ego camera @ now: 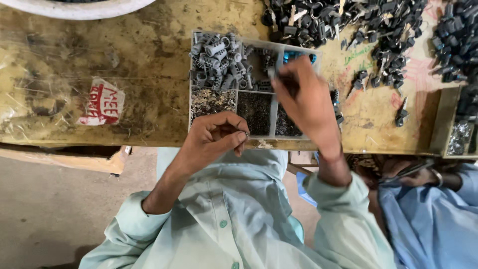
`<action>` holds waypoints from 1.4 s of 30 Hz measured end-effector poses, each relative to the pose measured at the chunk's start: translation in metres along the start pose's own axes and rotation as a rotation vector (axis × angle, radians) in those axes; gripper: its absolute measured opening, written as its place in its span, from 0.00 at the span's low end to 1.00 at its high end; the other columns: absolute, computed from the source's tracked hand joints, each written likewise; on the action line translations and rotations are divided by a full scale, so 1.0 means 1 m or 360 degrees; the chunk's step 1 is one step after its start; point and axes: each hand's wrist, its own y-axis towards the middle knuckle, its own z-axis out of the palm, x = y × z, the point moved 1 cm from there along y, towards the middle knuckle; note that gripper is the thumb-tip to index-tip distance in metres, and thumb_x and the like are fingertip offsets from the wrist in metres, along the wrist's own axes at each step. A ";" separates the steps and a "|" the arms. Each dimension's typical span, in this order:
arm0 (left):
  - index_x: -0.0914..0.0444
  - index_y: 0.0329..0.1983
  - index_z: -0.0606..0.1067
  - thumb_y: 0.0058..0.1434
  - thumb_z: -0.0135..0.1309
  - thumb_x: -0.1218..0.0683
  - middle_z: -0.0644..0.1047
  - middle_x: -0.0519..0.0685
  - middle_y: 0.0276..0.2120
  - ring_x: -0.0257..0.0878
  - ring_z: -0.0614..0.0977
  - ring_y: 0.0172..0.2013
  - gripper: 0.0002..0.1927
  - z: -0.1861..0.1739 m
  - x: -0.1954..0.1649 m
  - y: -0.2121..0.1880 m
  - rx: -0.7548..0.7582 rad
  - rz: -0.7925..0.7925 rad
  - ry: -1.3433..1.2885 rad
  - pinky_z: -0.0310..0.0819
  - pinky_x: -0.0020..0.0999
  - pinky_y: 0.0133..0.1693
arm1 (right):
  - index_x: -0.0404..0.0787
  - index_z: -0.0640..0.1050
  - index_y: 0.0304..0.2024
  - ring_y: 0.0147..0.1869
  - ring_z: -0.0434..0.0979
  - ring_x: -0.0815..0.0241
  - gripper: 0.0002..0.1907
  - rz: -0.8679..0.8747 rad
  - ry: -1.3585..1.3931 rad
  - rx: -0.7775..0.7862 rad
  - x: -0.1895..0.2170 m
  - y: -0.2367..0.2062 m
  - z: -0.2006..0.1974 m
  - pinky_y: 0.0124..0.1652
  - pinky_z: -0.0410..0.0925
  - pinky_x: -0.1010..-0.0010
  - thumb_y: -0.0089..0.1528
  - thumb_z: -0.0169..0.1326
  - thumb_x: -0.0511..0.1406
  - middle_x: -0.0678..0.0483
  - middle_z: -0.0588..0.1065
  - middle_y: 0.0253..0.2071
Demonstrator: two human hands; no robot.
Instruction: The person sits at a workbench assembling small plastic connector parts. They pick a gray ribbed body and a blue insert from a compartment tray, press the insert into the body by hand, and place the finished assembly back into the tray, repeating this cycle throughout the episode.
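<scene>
Your left hand (216,132) pinches a tiny metal part (243,134) tight; your right hand (303,99) reaches into the tray (271,107), grip hidden

Left hand (216,134) curled in a pinching grip; right hand (304,102) reaches forward, fingers bunched.

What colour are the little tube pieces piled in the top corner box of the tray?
The tube pieces are grey, seen best in the head view.
</scene>
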 end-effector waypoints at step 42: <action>0.66 0.46 0.83 0.60 0.66 0.65 0.86 0.50 0.40 0.33 0.87 0.39 0.11 0.025 -0.009 -0.010 -0.0357 0.0443 0.0828 0.84 0.25 0.42 | 0.42 0.82 0.43 0.42 0.81 0.52 0.08 -0.0211 -0.0201 0.0023 -0.001 -0.030 -0.029 0.40 0.72 0.63 0.62 0.62 0.27 0.53 0.78 0.41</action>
